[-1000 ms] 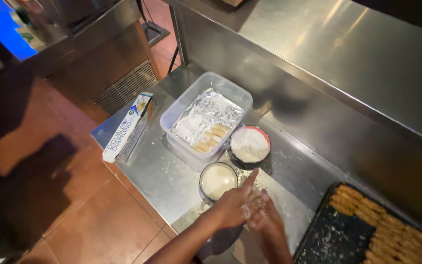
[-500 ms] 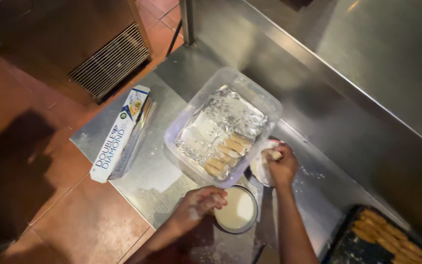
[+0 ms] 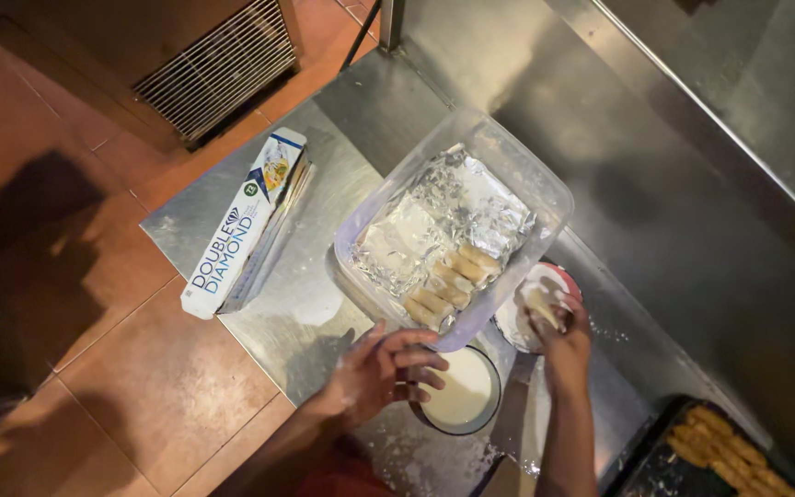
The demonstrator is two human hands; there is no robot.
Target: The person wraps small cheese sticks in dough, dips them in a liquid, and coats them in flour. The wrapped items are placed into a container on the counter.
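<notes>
A second ago we see both hands together below the bowls. Now they are apart: the right hand (image 3: 558, 336) is over the flour bowl (image 3: 519, 317) at three o'clock, and the left hand (image 3: 384, 368) is beside the batter bowl (image 3: 460, 394).

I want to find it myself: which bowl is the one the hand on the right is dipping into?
Start at the big clear plastic tub lined with foil on the steel table. Just off its near right corner, under the right hand, sits a small round bowl of white powder. Its red rim sets it apart from the dark-rimmed bowl of creamy batter.
</notes>
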